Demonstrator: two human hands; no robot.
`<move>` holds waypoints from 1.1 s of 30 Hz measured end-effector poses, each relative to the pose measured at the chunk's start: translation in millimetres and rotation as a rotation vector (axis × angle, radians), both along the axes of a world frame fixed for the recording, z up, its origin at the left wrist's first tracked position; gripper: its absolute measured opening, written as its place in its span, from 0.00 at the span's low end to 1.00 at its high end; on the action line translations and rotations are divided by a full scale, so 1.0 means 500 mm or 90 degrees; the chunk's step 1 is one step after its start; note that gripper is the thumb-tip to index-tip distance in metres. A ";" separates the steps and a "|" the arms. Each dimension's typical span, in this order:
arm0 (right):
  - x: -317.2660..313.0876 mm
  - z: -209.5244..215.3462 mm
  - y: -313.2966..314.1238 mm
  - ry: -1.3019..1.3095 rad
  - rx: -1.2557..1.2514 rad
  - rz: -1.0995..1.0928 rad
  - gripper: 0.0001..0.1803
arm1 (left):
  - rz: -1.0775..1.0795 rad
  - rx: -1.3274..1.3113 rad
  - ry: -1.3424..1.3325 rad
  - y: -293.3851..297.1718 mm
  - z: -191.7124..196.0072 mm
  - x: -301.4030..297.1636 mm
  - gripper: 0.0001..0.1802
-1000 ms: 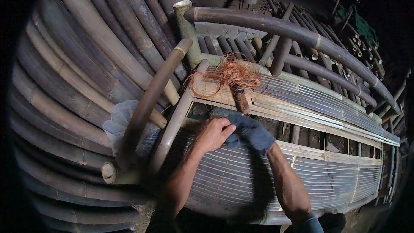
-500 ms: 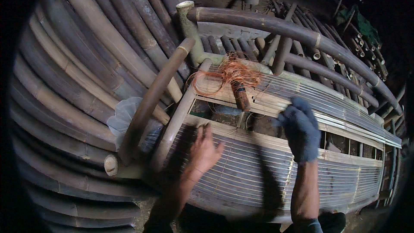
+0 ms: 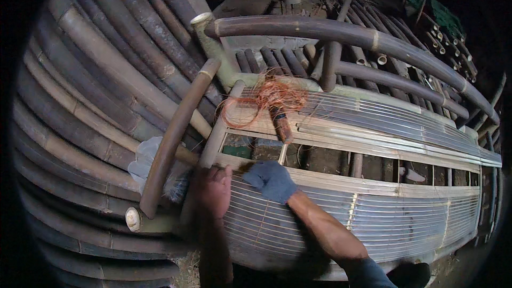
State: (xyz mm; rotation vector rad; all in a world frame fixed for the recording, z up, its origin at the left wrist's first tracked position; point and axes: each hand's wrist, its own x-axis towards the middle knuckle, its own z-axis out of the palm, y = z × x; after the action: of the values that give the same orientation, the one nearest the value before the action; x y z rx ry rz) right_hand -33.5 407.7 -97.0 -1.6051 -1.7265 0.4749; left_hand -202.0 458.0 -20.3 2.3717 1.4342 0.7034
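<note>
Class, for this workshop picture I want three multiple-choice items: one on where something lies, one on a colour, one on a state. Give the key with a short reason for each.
1. Where does the wire tangle lie?
A. on the slatted panel's upper rail
B. on the ground
C. in the left hand

2. What colour is the glove on the right hand?
A. red
B. blue
C. white

3. How is the left hand?
A. raised in the air
B. bare, down on the panel's left end
C. gloved, holding a pole

Key: 1 A, the orange tangle sits on the far rail beside a wooden tool handle. 2 B, the glove looks blue-grey. 3 B, it shows no glove and rests on the frame.
</note>
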 end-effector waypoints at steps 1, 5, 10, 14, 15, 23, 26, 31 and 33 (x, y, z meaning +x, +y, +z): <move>-0.003 0.003 0.001 0.025 -0.009 -0.020 0.18 | -0.018 0.026 -0.008 0.013 -0.013 -0.016 0.11; -0.043 0.030 -0.035 0.006 -0.037 -0.017 0.20 | -0.092 -0.744 -1.022 0.053 -0.106 -0.104 0.11; -0.050 0.008 -0.058 -0.019 -0.040 -0.019 0.17 | -0.089 -0.695 -0.879 0.038 -0.140 -0.091 0.09; -0.002 -0.026 -0.110 -0.111 0.092 0.023 0.15 | -0.015 -0.384 -0.500 0.031 -0.189 -0.146 0.08; -0.006 -0.002 -0.141 -0.113 0.140 -0.044 0.17 | 0.003 -0.369 -0.475 0.028 -0.194 -0.174 0.08; 0.314 0.054 -0.391 -0.415 -0.033 -0.540 0.16 | 0.168 -0.161 -0.210 -0.067 -0.139 -0.444 0.14; 0.444 0.017 -0.452 -0.536 -0.141 -0.623 0.12 | 0.152 -0.133 -0.200 -0.058 -0.132 -0.418 0.14; 0.489 0.029 -0.483 -0.595 -0.230 -0.549 0.12 | 0.033 -0.151 -0.215 0.015 -0.157 -0.276 0.14; 0.490 0.034 -0.480 -0.610 -0.228 -0.517 0.10 | -0.035 -0.157 -0.213 0.059 -0.179 -0.196 0.14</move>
State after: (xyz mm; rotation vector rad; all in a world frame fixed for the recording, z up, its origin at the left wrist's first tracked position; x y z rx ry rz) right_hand 211.5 167.7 -79.9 -2.8818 -1.3814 -0.5034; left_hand -300.0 487.6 -109.7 1.9888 1.2303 0.8115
